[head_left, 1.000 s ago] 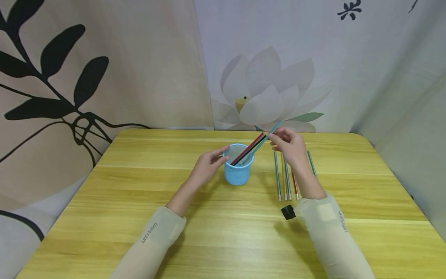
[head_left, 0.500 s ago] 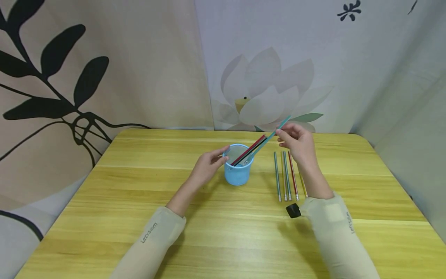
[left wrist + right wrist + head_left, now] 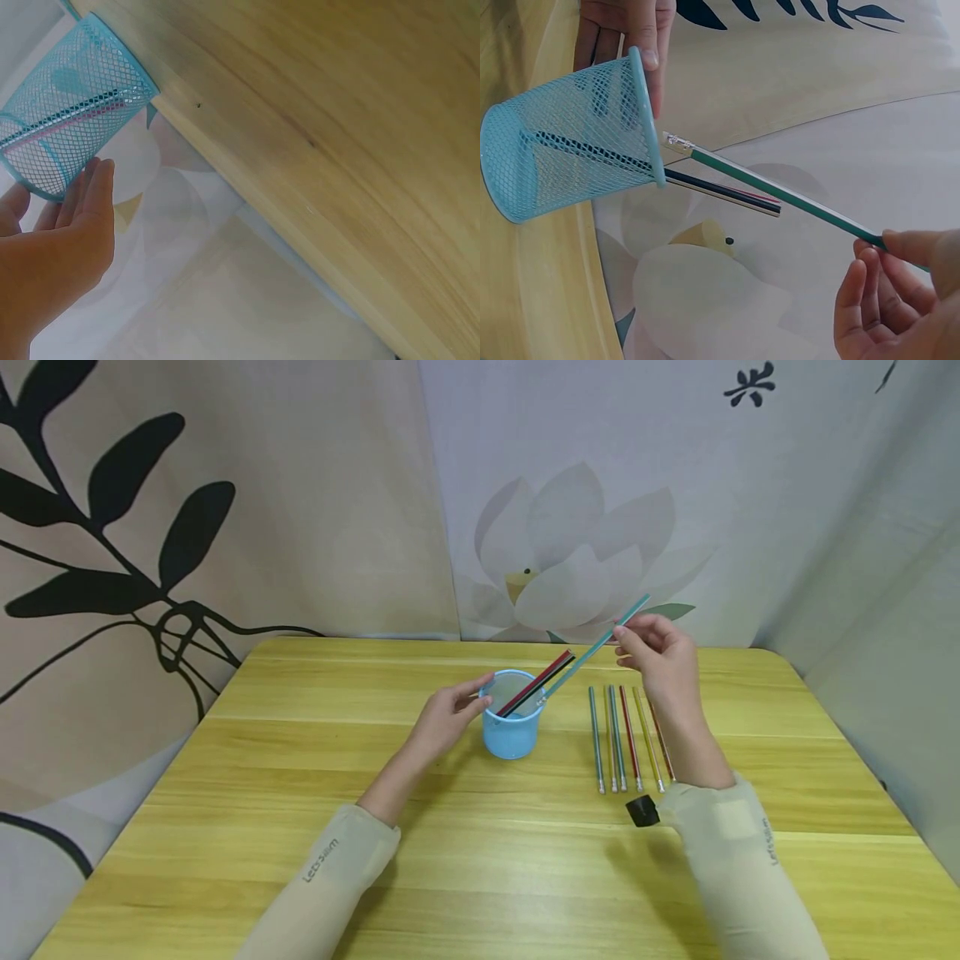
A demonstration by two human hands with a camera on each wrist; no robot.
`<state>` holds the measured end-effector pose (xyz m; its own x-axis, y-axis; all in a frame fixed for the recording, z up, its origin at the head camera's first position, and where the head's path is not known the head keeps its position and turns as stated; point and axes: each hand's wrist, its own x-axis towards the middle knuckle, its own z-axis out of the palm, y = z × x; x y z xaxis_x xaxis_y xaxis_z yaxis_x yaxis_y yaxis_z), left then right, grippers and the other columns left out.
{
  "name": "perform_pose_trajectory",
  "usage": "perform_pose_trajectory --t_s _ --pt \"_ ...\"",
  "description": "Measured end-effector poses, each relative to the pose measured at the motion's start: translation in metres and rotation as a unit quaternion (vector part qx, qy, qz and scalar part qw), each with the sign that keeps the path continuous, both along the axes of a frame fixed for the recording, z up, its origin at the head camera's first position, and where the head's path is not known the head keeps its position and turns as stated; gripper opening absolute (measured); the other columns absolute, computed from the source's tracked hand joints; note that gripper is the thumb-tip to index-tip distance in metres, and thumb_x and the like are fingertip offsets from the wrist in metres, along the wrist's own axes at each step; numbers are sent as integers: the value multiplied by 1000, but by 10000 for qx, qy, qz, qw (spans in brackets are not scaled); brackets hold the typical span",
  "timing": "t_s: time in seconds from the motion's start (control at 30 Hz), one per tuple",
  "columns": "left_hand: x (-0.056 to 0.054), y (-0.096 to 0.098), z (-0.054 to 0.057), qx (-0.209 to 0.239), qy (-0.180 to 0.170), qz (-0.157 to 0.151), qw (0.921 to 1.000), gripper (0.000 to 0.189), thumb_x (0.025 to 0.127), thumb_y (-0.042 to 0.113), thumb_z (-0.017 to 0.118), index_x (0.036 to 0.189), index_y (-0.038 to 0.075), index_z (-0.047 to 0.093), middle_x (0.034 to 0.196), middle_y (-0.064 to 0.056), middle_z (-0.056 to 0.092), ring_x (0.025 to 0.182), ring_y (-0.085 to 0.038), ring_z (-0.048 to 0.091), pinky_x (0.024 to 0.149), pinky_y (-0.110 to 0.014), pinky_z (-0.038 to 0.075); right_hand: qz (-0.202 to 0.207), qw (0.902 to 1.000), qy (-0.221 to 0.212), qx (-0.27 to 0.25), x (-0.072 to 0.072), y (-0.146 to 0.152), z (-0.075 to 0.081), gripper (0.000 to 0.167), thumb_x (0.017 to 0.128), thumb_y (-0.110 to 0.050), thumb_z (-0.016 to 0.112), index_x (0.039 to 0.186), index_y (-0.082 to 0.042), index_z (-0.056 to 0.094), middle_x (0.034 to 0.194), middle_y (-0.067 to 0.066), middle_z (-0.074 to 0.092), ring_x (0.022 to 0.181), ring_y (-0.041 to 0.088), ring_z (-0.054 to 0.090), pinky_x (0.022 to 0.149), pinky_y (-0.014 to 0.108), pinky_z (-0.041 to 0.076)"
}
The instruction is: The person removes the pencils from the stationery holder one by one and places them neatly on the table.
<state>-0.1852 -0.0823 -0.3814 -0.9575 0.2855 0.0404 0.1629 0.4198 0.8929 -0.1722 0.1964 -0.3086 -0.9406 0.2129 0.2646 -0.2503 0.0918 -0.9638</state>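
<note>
A light-blue mesh pen cup stands upright on the table, with a red and a black pencil leaning out over its right side. My left hand holds the cup at its rim, thumb and fingers around its left side. Up to the right, my right hand pinches a green pencil near its upper end. This pencil slants down toward the cup. In the right wrist view its eraser end is just outside the rim, apart from the other pencils.
Several pencils in green, yellow and red lie side by side right of the cup, eraser ends toward me. The right forearm partly covers the rightmost. A small black block sits at the right cuff. Patterned curtains hang behind the wooden table.
My right hand has moved right and up, drawing the green pencil's eraser end out of the cup. More of the lying pencils show. My left hand and the cup have stayed put.
</note>
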Motion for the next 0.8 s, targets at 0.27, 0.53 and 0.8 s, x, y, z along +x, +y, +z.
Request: perform_pose_trajectory --t_s 0.27,0.53,0.8 --pt "0 0 0 -13 16 -5 10000 43 102 25 57 145 18 53 150 -8 53 130 -29 59 109 -44 49 -36 9995 220 -242 3 8 6 3 95 -14 68 95 -12 66 81 -9 71 69 4 65 64 14 57" --pt "-2 0 -2 -1 15 -13 10000 44 103 25 57 146 17 53 149 -8 53 130 -29 59 109 -44 48 -48 9983 279 -512 6 17 9 3 94 -10 69 93 -13 68 80 -7 71 68 5 65 63 14 57" --pt "-2 0 -2 -42 29 -15 10000 43 103 26 57 145 18 53 150 -8 53 130 -29 59 109 -44 48 -170 9975 257 -637 7 27 8 3 93 -11 71 93 -13 69 82 -8 73 68 6 65 63 14 57"
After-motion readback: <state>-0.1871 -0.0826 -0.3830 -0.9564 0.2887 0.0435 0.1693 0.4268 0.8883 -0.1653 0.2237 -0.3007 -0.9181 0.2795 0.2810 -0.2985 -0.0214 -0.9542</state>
